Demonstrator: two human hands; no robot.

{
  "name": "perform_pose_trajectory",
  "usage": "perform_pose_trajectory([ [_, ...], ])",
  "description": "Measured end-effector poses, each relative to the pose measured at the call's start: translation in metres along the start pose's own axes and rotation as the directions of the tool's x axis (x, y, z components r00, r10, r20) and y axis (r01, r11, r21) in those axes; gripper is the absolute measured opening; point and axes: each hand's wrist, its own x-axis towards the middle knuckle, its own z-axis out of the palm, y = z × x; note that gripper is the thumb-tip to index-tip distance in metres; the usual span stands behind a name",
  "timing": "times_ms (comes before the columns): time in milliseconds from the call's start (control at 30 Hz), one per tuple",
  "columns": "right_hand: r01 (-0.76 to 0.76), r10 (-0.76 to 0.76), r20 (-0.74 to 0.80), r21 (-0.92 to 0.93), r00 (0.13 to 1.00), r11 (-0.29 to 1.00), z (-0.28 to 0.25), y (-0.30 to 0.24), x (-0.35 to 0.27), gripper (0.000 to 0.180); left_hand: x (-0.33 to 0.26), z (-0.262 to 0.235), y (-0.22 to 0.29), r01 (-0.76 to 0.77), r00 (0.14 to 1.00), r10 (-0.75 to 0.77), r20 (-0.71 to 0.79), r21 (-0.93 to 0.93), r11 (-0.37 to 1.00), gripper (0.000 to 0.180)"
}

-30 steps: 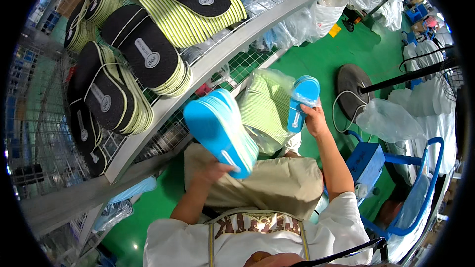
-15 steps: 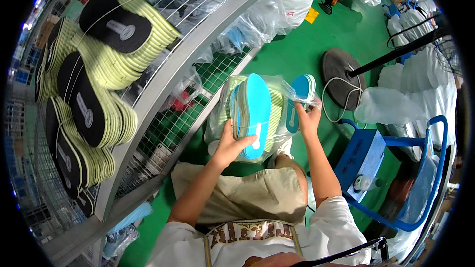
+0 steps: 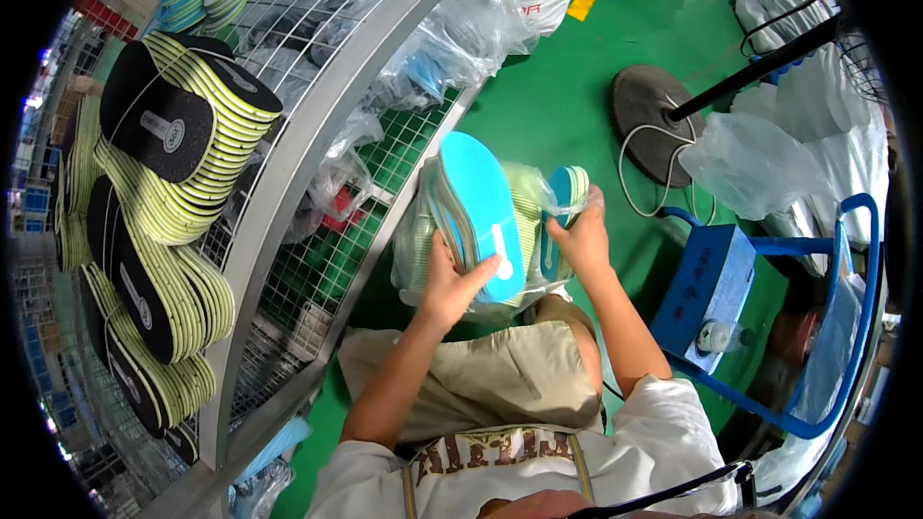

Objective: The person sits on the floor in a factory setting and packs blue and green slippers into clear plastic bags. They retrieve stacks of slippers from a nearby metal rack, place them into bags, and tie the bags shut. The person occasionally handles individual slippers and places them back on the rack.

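Note:
My left hand [image 3: 454,286] is closed round a stack of bright blue insoles [image 3: 476,183], its thumb pressed on the white heel mark of the top one. Beside it, my right hand [image 3: 583,238] grips a second stack of blue insoles [image 3: 565,190] by its side edges. A clear plastic bag [image 3: 411,264] lies around and below the left stack, and pale green layered insoles [image 3: 527,200] show inside it. The bag's film partly covers the second stack's lower part. The fingers of my left hand are hidden beneath its stack.
At left, a wire-mesh rack [image 3: 322,173] with a grey metal frame bears tied bundles of black and yellow-green insoles [image 3: 168,135]. On the right stand a round fan base [image 3: 639,120] with a loose cable and a blue cart [image 3: 707,293] holding a plastic bottle. The floor [image 3: 548,86] is green.
My right hand has brought its insoles slightly closer to the left stack. The left stack's top now leans further left. My view has shifted, moving the rack's bundles lower in the picture.

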Motion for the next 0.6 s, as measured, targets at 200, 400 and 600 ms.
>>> perform_pose_trajectory([
  [200,0.114,-0.104,-0.047,0.333,0.993,0.936,0.008,0.011,-0.005,0.087,-0.014,0.006,-0.025,0.019,0.897,0.358,-0.258,0.832,0.554,0.087],
  [400,0.029,-0.031,0.003,0.342,1.0,0.939,0.002,0.0,-0.014,0.091,-0.021,0.06,-0.021,-0.433,0.889,0.369,0.272,0.764,0.478,0.067],
  [600,-0.283,0.196,0.233,0.439,0.952,0.853,-0.019,-0.016,-0.02,0.086,0.029,0.08,-0.076,-0.215,0.912,0.409,0.025,0.879,0.426,0.092],
])
